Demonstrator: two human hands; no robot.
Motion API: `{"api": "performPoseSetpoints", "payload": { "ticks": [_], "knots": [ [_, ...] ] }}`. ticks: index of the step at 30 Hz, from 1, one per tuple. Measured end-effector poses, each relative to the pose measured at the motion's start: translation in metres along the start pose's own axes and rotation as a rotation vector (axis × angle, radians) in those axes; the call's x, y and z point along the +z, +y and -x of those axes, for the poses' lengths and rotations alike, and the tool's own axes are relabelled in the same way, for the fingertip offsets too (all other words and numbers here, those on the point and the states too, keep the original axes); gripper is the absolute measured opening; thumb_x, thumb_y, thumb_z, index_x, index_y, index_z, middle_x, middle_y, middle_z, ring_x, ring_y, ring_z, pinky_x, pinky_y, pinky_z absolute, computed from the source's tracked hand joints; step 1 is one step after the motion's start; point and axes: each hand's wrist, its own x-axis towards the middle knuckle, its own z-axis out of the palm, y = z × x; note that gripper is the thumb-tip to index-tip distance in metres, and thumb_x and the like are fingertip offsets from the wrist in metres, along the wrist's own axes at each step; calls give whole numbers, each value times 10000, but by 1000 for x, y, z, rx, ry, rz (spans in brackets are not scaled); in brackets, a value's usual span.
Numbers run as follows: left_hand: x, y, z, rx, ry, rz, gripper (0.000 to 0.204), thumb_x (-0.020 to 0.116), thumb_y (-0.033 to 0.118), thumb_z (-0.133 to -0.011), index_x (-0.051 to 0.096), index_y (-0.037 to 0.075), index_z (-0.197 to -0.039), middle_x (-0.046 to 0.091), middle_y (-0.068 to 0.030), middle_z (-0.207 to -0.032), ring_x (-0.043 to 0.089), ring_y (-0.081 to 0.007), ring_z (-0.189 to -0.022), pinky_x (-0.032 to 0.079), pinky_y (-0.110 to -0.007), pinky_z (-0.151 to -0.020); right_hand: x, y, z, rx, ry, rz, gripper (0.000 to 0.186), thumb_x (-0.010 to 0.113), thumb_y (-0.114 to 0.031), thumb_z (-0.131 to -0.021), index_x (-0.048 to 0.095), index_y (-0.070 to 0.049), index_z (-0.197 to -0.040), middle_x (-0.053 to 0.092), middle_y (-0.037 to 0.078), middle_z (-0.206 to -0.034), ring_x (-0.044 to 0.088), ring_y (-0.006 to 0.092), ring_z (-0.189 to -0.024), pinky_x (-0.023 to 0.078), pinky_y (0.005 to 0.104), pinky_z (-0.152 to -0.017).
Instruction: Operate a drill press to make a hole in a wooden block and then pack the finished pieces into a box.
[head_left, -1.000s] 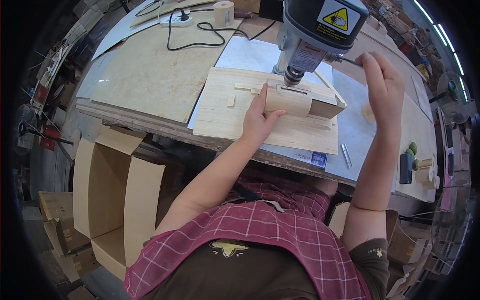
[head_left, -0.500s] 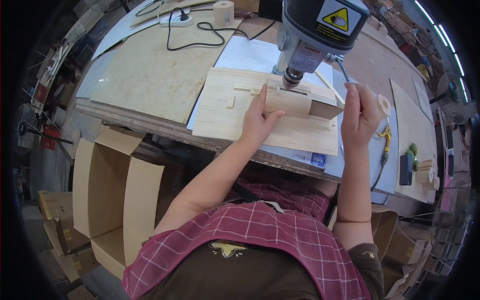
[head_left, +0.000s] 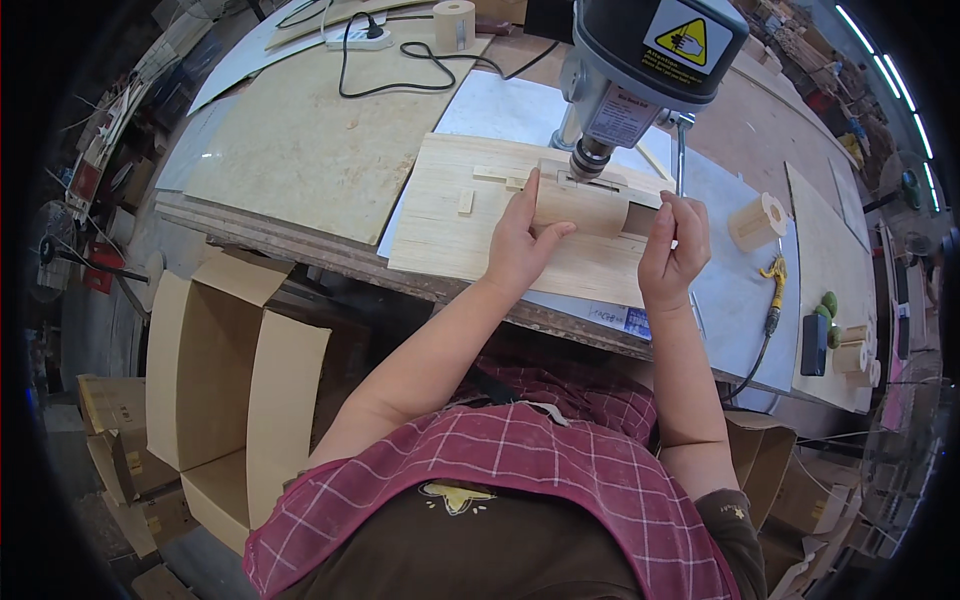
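Observation:
My left hand [head_left: 522, 240] is wrapped round the left end of a pale wooden cylinder [head_left: 590, 212], thumb on its near side. The cylinder lies on its side and has a narrow slot along the top. Just above that slot hangs the chuck [head_left: 590, 160] of a bench drill press [head_left: 645, 55]; the bit's tip cannot be made out. My right hand [head_left: 675, 248] has its fingers closed at the lower end of the drill press lever [head_left: 682, 155], right of the cylinder. Under the cylinder is a light wooden board [head_left: 440, 225] with small wooden strips [head_left: 466, 202] on it.
Another wooden cylinder [head_left: 757, 222] stands right of my right hand, near a yellow-ended tool on a cable [head_left: 775, 285]. Farther right are a dark phone-like object [head_left: 814, 345] and several wooden rolls [head_left: 852, 358]. A power strip [head_left: 358, 40] lies at the back left. Open cardboard boxes [head_left: 290, 410] stand below the table.
My right hand has come down and to the left with the lever, which now hangs nearly upright. The cylinder on the right is uncovered. My left hand keeps its hold.

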Motion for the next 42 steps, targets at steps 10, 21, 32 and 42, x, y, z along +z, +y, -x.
{"api": "performPoseSetpoints", "payload": {
  "ticks": [10,21,32,42],
  "knots": [
    [0,-1,0,11,-2,-22,791,705,195,-702,267,19,-1337,519,-153,-1003,538,-268,-892,447,-318,-744,7,10,10,-6,13,1,121,541,0,-780,580,20,-893,492,91,-707,434,166,-549,351,261,-486],
    [-2,-1,0,-15,-8,-26,784,698,187,-706,264,26,-1339,517,-167,-1026,538,-285,-922,448,-323,-760,-31,-23,-94,79,-57,178,151,556,-148,-820,560,-8,-763,497,125,-618,488,179,-517,391,295,-501],
    [1,-1,-1,4,-1,-8,788,703,190,-703,266,30,-1339,520,-166,-1022,538,-282,-899,448,-322,-755,-1,89,-188,478,-263,12,283,485,-277,-836,607,-41,-934,526,1,-650,461,69,-625,346,199,-541],
    [-1,2,-2,-74,-24,97,782,713,148,-691,279,30,-1331,504,-177,-1159,520,-258,-1041,441,-304,-820,-27,66,-92,519,-275,-193,353,558,-341,-834,559,-81,-1073,581,38,-795,528,139,-760,414,263,-674]
  ]
}}
